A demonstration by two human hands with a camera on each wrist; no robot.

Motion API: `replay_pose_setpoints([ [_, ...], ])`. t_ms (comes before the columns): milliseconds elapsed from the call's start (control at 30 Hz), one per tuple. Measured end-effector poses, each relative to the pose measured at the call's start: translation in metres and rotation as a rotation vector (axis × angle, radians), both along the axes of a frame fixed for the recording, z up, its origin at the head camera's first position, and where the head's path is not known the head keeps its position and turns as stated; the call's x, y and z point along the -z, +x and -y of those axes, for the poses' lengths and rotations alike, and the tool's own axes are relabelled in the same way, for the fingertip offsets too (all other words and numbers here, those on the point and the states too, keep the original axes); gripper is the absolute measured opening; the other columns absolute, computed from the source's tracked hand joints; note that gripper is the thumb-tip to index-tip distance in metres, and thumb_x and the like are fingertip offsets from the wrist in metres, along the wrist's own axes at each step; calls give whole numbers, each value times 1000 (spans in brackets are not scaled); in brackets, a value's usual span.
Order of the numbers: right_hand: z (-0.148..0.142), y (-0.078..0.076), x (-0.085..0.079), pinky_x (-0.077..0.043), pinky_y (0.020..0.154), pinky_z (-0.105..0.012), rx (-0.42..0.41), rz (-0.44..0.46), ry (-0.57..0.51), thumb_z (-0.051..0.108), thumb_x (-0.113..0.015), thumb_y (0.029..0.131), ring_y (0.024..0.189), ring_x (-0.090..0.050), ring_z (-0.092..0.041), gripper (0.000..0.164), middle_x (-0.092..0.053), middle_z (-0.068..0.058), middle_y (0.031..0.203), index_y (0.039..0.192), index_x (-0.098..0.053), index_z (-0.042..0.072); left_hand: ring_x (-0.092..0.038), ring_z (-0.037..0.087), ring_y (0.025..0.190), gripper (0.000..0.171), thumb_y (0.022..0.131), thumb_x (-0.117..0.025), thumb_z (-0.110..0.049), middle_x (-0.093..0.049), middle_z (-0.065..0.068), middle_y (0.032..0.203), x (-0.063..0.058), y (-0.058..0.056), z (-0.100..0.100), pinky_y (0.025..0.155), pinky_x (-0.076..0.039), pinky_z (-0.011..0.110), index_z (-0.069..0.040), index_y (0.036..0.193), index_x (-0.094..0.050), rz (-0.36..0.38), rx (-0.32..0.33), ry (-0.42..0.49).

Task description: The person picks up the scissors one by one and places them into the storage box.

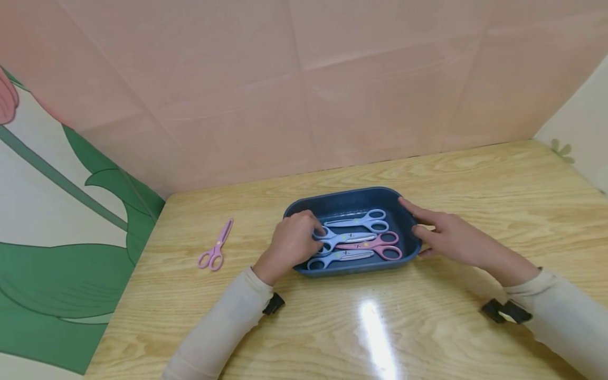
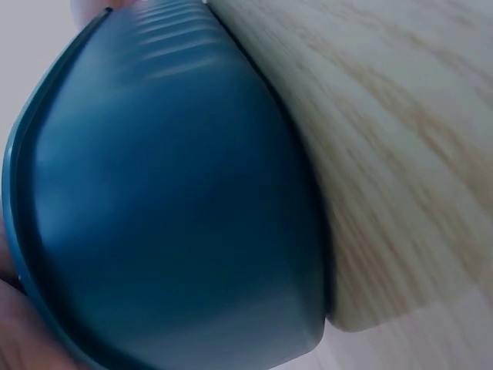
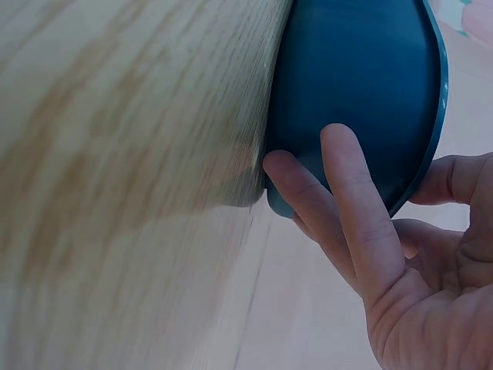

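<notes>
A dark blue tray (image 1: 353, 270) stands on the table with several light blue scissors and one pink pair inside. My left hand (image 1: 295, 240) reaches over its left end, and the curled fingers pinch the handles of the middle light blue scissors (image 1: 349, 238). Those scissors overlap the pink scissors (image 1: 380, 246). Other blue scissors (image 1: 353, 222) lie behind them, and another blue pair (image 1: 344, 256) lies in front. At the tray's right end my right hand (image 1: 446, 235) grips the rim; in the right wrist view two fingers (image 3: 362, 208) lie along the outer wall.
Pink scissors (image 1: 218, 246) lie on the wooden table (image 1: 332, 327), left of the tray, blades pointing away. A pinkish covered wall (image 1: 304, 95) rises behind the table. At the left is a panel with painted green leaves (image 1: 62, 279).
</notes>
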State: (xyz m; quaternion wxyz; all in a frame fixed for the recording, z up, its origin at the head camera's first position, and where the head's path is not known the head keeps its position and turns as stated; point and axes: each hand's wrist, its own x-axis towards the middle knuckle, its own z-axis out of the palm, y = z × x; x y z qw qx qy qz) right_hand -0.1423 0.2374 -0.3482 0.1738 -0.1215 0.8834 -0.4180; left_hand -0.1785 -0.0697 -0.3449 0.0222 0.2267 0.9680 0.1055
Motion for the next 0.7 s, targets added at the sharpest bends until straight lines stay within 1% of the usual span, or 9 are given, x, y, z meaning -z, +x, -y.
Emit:
replay_pose_setpoints([
  [167, 0, 0, 0, -60, 68, -31, 0, -4, 6, 23, -43, 102, 82, -71, -18, 61, -23, -35, 150, 153, -10, 30, -60, 17, 93, 11, 78, -76, -26, -69, -4, 96, -1, 1, 1, 72, -54, 33, -21, 88, -78, 4, -11, -42],
  [300, 1, 0, -1, -60, 68, -31, 1, -2, 6, 23, -43, 102, 82, -71, -18, 61, -23, -35, 150, 153, -10, 30, -58, 19, 92, 10, 79, -76, -29, -69, -3, 95, -1, 2, 1, 74, -54, 35, -21, 85, -78, 15, 1, -53],
  [433, 1, 0, -1, -60, 68, -31, 0, -1, 1, 23, -43, 102, 82, -71, -19, 61, -23, -35, 150, 153, -10, 30, -58, 19, 90, 10, 80, -76, -29, -69, -3, 94, -1, 3, 1, 73, -54, 36, -20, 84, -78, 9, 15, -62],
  [567, 0, 0, 0, -60, 68, -31, -1, -1, -2, 23, -43, 102, 82, -71, -19, 61, -22, -35, 150, 153, -10, 30, -59, 19, 90, 11, 80, -76, -29, -68, -3, 94, 0, 3, 1, 75, -55, 36, -20, 85, -78, 4, 20, -67],
  [700, 0, 0, 0, -60, 68, -31, -1, -2, -8, 23, -43, 102, 82, -71, -19, 61, -23, -35, 150, 153, -10, 30, -60, 19, 90, 14, 80, -75, -28, -68, -2, 95, 1, 3, 1, 77, -55, 36, -18, 91, -77, -3, 34, -53],
])
